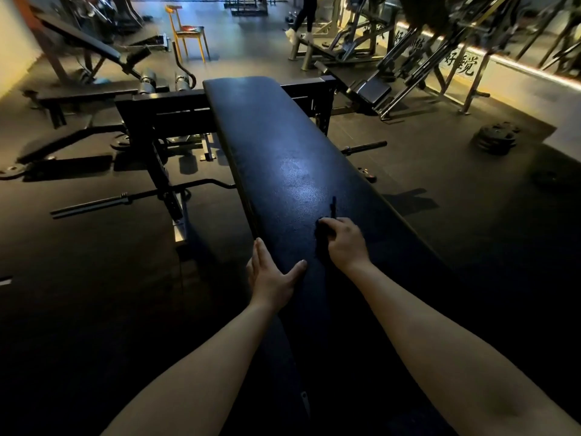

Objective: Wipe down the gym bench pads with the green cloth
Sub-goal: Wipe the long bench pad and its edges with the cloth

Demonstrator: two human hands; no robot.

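A dim gym floor [440, 247] of dark rubber matting spreads out on all sides, with weight machines [418, 48] along the far right wall and an incline frame [81, 48] at the far left. A long black padded bench [283, 158] runs from the near edge of the view away toward the middle, its pad catching a pale sheen halfway along. A barbell [125, 198] lies on the floor to the left of the bench, and a stack of weight plates [496, 138] sits on the floor well to the right. A yellow-legged chair [187, 33] stands far off, with a person's legs [303, 17] visible beyond it. The left hand [272, 276] rests flat on the near left edge of the pad, fingers straight along the edge and thumb spread across the top. The right hand [344, 243] is curled round the cloth [323, 240], pressing it to the pad just right of the left hand; the cloth reads only as a dark bunch in this light.
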